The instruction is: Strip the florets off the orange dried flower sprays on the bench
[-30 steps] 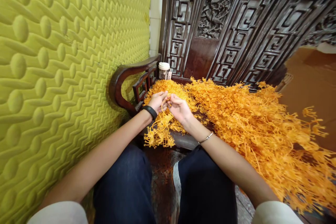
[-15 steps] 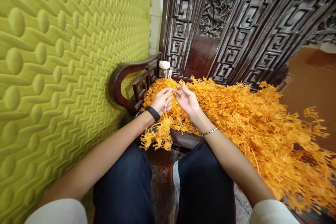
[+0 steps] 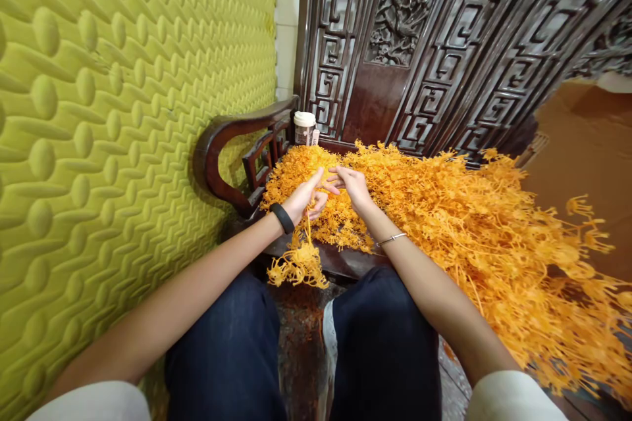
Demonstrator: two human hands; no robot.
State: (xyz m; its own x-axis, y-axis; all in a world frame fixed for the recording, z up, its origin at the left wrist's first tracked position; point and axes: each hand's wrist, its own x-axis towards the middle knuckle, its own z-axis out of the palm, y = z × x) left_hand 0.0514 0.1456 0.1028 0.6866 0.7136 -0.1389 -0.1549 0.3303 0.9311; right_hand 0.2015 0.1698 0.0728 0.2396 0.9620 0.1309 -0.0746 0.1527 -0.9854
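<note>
My left hand [image 3: 307, 199], with a black band at the wrist, is closed on the thin stem of an orange plastic flower sprig [image 3: 300, 262]. The sprig's frilly heads hang below the hand, over the bench's front edge. My right hand [image 3: 351, 185] is at the left fingertips, its fingers stretched out and slightly apart. Whether its fingertips touch the left hand or a thin strand there is too fine to tell. Behind and under both hands spreads a big heap of similar orange plastic sprigs [image 3: 444, 210].
The heap lies on a dark wooden bench [image 3: 340, 262] with a curved armrest [image 3: 210, 151] and a carved back [image 3: 378, 102]. A lidded cup [image 3: 304, 128] stands in the far left corner. Yellow embossed wall padding [image 3: 123, 131] is at left, brown cardboard [image 3: 582, 138] at right.
The right hand has turned, its raised fingers now lowered and pointing left. The left thumb has straightened upward. The hanging sprig has swung slightly, and the whole view has shifted a little.
</note>
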